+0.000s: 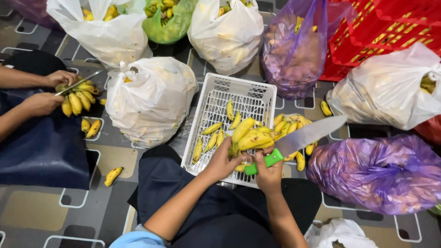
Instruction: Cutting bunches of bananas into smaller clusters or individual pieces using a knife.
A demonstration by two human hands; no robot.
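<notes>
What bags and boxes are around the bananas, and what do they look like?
White bags: puffy plastic, top row, middle and right.
Green bag: top, bananas showing.
Purple bags: see-through, top and lower right.
White crate: gridded, centre.
Red crate: top right.
No labels, signs or screens.

a bunch of small yellow bananas (250, 137) is held over the near right corner of a white plastic crate (216, 87), its stem end gripped from below. a knife with a green handle (303, 137) is laid against the bunch, its broad grey blade angled up to the right, across more bananas on the floor
</notes>
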